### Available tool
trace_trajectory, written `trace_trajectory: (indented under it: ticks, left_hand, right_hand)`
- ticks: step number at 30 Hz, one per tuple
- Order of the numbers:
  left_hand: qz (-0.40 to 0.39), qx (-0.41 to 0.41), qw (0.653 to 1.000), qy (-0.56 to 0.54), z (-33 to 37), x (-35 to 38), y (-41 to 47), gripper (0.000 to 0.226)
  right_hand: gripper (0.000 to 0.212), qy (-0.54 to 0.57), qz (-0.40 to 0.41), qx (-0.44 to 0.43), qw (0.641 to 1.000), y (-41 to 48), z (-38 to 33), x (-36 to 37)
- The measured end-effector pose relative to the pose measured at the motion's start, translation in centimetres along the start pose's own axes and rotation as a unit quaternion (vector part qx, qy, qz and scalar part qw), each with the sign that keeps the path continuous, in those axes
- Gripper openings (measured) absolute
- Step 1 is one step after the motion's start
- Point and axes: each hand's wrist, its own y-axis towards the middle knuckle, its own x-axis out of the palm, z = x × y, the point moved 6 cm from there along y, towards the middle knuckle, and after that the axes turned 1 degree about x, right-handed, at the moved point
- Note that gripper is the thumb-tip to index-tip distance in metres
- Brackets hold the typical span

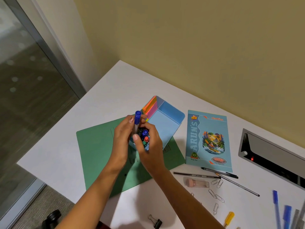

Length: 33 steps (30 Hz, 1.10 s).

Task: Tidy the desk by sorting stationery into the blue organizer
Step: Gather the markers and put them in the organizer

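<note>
the blue organizer stands on a green folder near the middle of the white surface, its large right compartment open and bare, a narrow back-left slot holding bright sticky notes. its front-left pen compartment already holds several pens, their coloured caps pointing up. the left hand is closed around a blue-capped pen, held upright with the cap above the compartment and the lower end down among the other pens. the right hand curls around the front corner of the organizer, thumb across the pen compartment's near edge, fingers gripping its wall.

just right of the organizer lies a light blue notebook with a printed cover. below the notebook, two dark pens and a pencil lie flat, near a small clear tube with a pink end. paper clips are scattered further toward the near edge, with a black binder clip and a yellow-capped item. blue pens lie blurred at the lower right. a grey cable hatch is set into the surface at far right.
</note>
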Motion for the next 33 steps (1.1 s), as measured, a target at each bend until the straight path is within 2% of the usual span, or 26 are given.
trace_trajectory:
  ticks: [5, 9, 16, 20, 23, 25, 28, 31, 33]
  left_hand:
    - [0.031, -0.022, 0.995, -0.095, -0.5, -0.8, 0.0, 0.048]
    - [0.052, -0.019, 0.994, -0.091, -0.7, -1.5, -0.4, 0.041]
    - [0.034, -0.008, 0.989, -0.141, -0.2, -0.8, -0.5, 0.053]
    - [0.02, -0.002, 0.995, -0.093, -0.3, -0.8, -0.3, 0.055]
    - [0.017, 0.021, 1.0, 0.009, -0.4, -0.8, -0.2, 0.05]
    - [0.014, 0.008, 0.998, 0.057, -0.8, -0.5, -0.4, 0.05]
    - [0.0, -0.034, 0.997, 0.076, -1.6, -0.1, -0.9, 0.055]
    - [0.007, -0.042, 0.998, 0.05, -1.9, -0.8, -0.7, 0.044]
    - [0.012, -0.033, 0.997, 0.072, -1.8, -1.4, -0.8, 0.039]
  right_hand:
    - [0.018, -0.042, -0.014, 0.024, 0.999, 0.3, 0.6, -0.6]
    - [0.018, -0.068, -0.026, -0.004, 0.997, 0.8, 0.7, -1.1]
    - [0.02, -0.099, -0.039, -0.013, 0.994, 1.0, 0.7, -1.1]
    - [0.02, -0.104, -0.045, -0.005, 0.994, 0.9, 0.7, -1.0]
    - [0.023, -0.102, -0.045, 0.005, 0.994, 0.8, 0.6, -1.1]
    - [0.027, -0.111, -0.053, 0.012, 0.992, 0.6, 0.7, -1.1]
    - [0.033, -0.119, -0.082, 0.024, 0.989, 0.0, 1.1, -0.8]
    - [0.034, -0.11, -0.084, 0.026, 0.99, 0.0, 1.2, -0.8]
    - [0.033, -0.105, -0.076, 0.022, 0.991, 0.1, 1.2, -1.0]
